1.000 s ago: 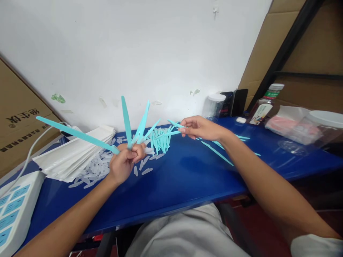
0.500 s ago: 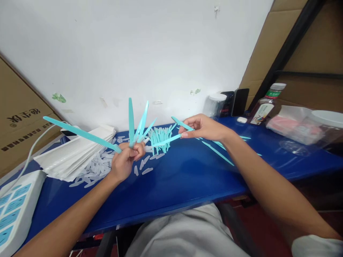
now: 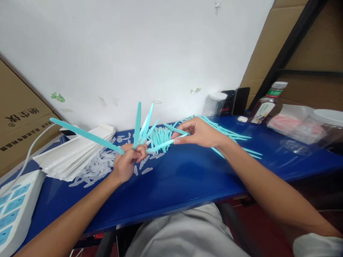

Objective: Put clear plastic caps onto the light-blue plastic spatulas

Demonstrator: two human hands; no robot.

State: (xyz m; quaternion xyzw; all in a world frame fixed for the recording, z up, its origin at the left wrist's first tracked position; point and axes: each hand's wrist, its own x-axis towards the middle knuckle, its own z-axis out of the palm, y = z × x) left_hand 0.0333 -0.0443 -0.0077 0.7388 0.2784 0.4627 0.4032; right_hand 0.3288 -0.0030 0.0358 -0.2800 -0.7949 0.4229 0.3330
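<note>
My left hand (image 3: 128, 162) is closed on several long turquoise plastic sticks (image 3: 138, 123) that fan upward and to the left from between its fingers. My right hand (image 3: 199, 132) pinches two more turquoise sticks (image 3: 163, 144), whose tips point left toward my left hand. A small pile of short turquoise sticks (image 3: 160, 136) lies on the blue table (image 3: 187, 175) between my hands. More long turquoise sticks (image 3: 235, 137) lie behind and right of my right hand. Small clear plastic caps (image 3: 93, 167) are scattered under and left of my left hand.
A stack of white sleeves (image 3: 72, 153) lies at the left, with a white power strip (image 3: 16, 207) and cable nearer me. A cardboard box (image 3: 18, 121) stands far left. Clear jars (image 3: 215, 105), a dark phone (image 3: 239, 101), a bottle (image 3: 265, 105) and plastic containers (image 3: 308, 125) stand at the right.
My right hand has moved left toward my left hand, carrying its two sticks. The fan of sticks in my left hand has tilted slightly right.
</note>
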